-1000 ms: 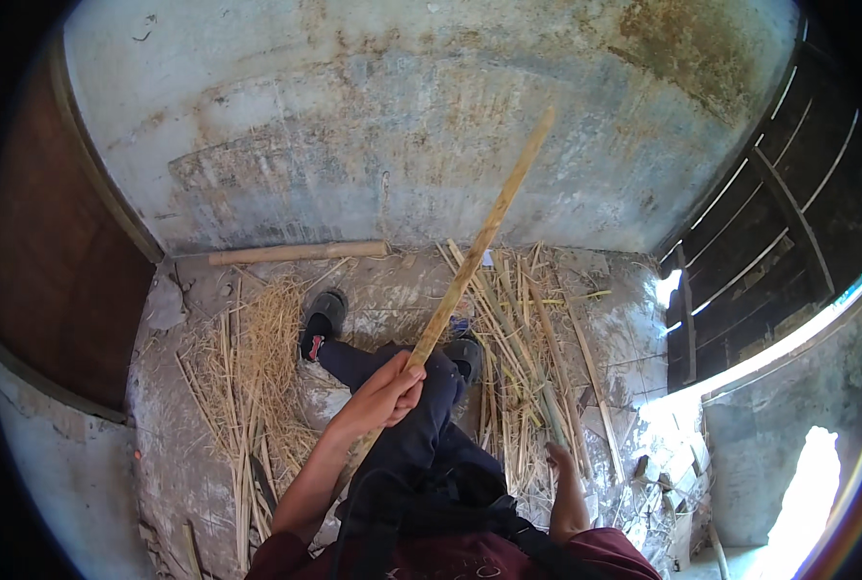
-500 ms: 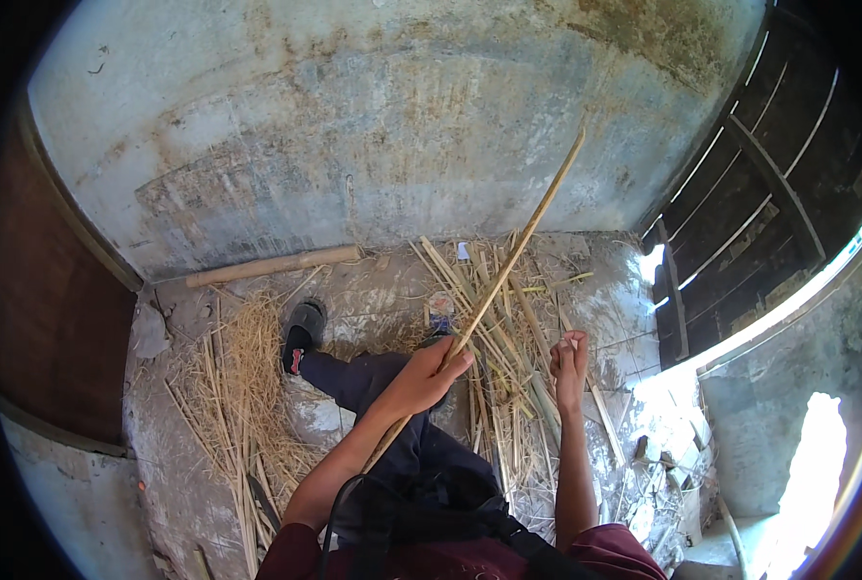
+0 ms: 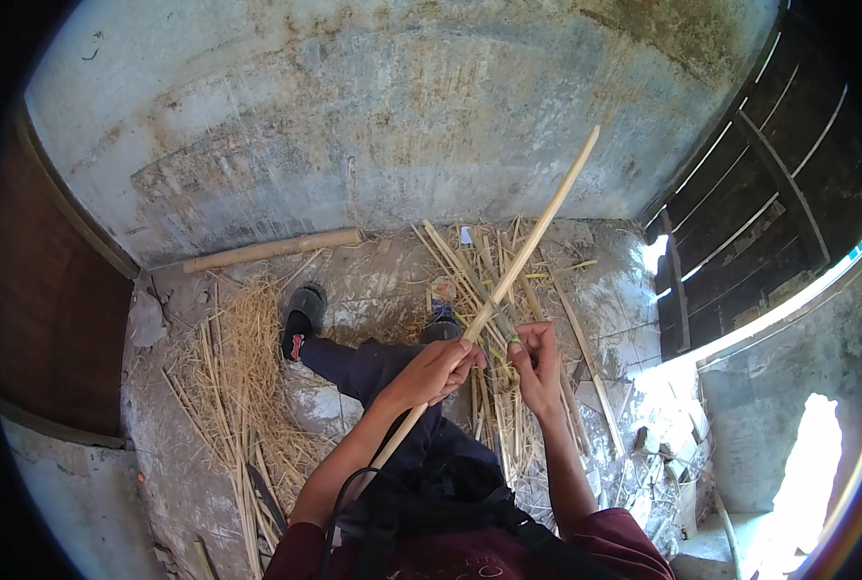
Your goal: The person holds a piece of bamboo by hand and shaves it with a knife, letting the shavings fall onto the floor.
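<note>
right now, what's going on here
The person's left hand grips a long pale strip, which slants forward and to the right. The curled right hand is close by; whether it holds anything is unclear. Shavings lie on the floor to the left, with loose strips to the right.

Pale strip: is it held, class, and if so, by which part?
The left hand grips the pale strip partway along, below its visible middle; whether the right hand holds anything cannot be told.
</note>
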### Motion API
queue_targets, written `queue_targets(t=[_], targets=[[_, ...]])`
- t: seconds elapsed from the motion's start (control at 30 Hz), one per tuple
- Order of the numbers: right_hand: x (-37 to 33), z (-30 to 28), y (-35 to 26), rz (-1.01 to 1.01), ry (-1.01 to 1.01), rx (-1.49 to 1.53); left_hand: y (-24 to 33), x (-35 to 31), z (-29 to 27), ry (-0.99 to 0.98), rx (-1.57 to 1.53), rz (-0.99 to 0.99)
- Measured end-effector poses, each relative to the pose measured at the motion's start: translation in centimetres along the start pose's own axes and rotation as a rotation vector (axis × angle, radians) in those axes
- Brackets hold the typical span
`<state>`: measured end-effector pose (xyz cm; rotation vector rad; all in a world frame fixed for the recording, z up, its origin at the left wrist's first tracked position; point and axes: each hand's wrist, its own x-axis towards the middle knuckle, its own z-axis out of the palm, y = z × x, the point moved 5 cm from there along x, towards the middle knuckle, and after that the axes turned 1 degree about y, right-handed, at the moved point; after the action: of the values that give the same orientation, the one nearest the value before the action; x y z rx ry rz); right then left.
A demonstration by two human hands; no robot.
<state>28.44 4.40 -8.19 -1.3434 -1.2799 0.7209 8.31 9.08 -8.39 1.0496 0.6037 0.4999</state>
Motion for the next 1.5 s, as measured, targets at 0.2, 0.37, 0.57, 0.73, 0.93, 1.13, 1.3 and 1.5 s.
queue_targets(t=[0.2,0.37,0.57,0.73,0.93,1.13,1.3,1.5], targets=[[0.7,1.1,-0.1,0.049,-0.015,0.134,0.0,-0.1,0.5,-0.059,0.033,-0.003],[0.9,0.5,0.5,0.101,-0.045,0.158,0.2,0.0,1.6,-0.061,0.018,0.067],[0.3,0.6,0.2,-0.002,-0.035,-0.117,-0.2,0.2,0.5,0.041,0.026,0.031],[-0.5,0.1,-1.0,0.026,-0.040,-0.057,1.6,-0.5,1.1,0.051,0.080,0.060],[-0.2,-0.2,-2.4,0.121,-0.074,-0.092,1.2,-0.2,0.9,0.131,0.229,0.188],[-0.4,0.0,0.1,0.138,-0.002,0.112,-0.7,-0.3,-0.5,0.050,0.231,0.164],[0.3,0.9,-0.5,0.333,0.072,0.467,1.1,-1.3,0.7,-0.002,0.174,0.042],[2.8,1.9,-0.9,0.338,0.050,0.654,1.4,-1.7,1.1,-0.104,0.238,0.094]])
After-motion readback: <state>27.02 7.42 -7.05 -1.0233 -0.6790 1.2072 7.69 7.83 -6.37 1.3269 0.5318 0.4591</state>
